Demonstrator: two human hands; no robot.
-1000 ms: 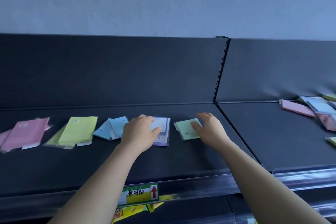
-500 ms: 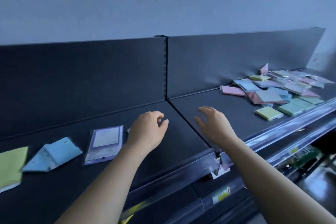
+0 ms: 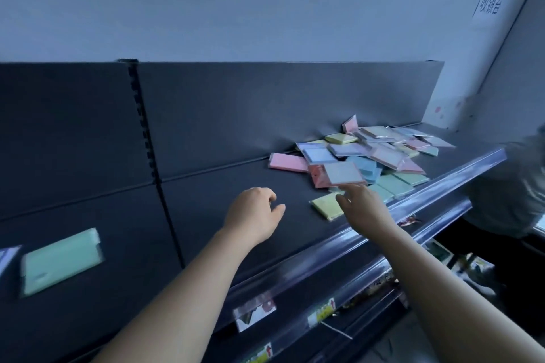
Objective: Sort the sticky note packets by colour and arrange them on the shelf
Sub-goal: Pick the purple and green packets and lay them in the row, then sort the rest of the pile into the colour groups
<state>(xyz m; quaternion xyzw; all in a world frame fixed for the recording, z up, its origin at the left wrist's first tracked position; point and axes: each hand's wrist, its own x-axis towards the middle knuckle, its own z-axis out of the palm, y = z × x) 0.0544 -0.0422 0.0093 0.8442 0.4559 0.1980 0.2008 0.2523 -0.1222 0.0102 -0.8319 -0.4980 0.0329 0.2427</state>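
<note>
Heap: your pink, blue, green, yellow and lilac plastic-wrapped sticky note packets (image 3: 368, 153) overlap loosely at the right of the dark grey metal shelf (image 3: 206, 200).
Front: a pale yellow square packet (image 3: 324, 206) lies flat just before the heap.
Your far left: a mint-green packet (image 3: 60, 259) lies flat, alone.

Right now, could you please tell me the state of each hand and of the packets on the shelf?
Left hand: loosely curled, empty.
Right hand: fingers straight, reaching at the pile's edge.
Pile: mixed colours, unsorted.
Yellow packet: flat, beside the pile.
Green packet: flat, alone at left.
</note>
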